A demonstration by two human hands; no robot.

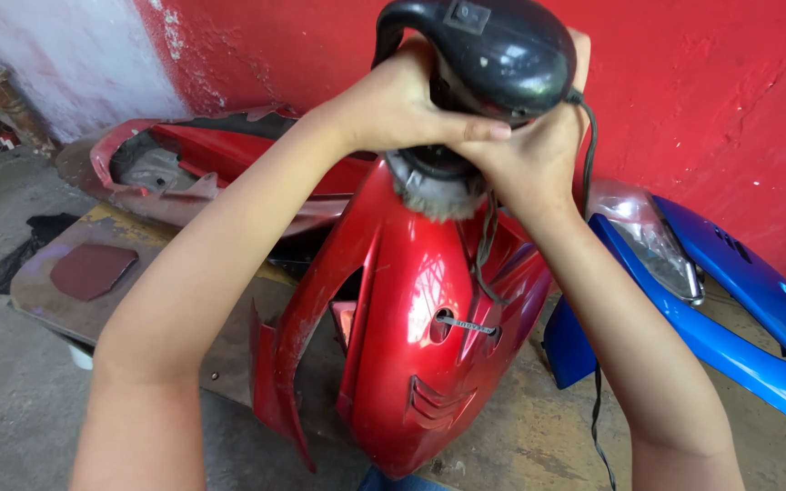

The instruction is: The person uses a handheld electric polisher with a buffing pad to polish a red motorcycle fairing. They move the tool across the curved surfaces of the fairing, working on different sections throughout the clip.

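Observation:
A glossy red scooter body panel [411, 309] stands upright in front of me, leaning toward the camera. On its top end rests a black electric polisher [493, 50] with a woolly buffing pad [438, 191] pressed against the red surface. My left hand [402, 105] grips the polisher's body from the left. My right hand [529, 150] clasps it from the right and below. A black power cord [593, 382] hangs down past my right forearm.
A blue scooter panel [730, 318] with a headlight lens [657, 241] lies at the right. Another red body part [184, 164] lies behind at the left. A sheet of dark red sandpaper [93, 268] sits on a board [38, 291]. A red wall [702, 91] rises behind.

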